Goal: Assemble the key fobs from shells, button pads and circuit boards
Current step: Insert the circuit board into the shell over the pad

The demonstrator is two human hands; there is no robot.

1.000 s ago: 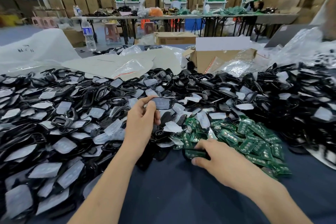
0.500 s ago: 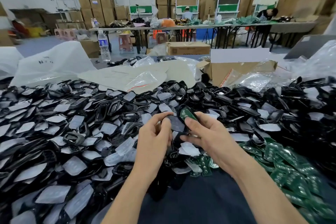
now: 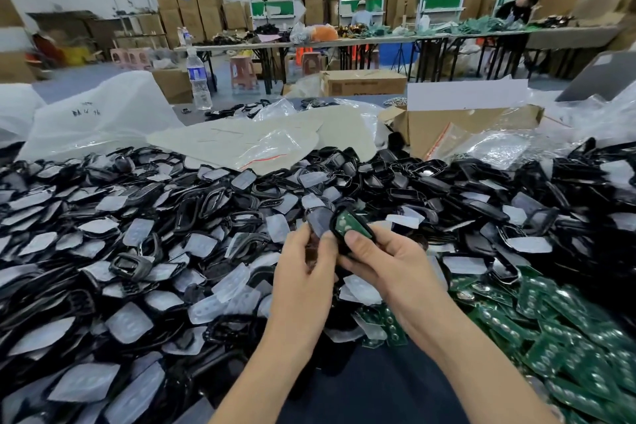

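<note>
Head camera: I see the left hand (image 3: 303, 263) pinching a pad (image 3: 318, 220). The right hand (image 3: 385, 262) grips a shell (image 3: 366, 224) (green board (image 3: 347, 221) inside), hands together.

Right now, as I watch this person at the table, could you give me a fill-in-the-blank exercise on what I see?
The right hand holds a black shell with a ____ circuit board in it.
The left hand pinches a dark piece just to the ____ of that shell.
The loose circuit boards are heaped on the person's ____ side.
Missing words: green; left; right.
</note>
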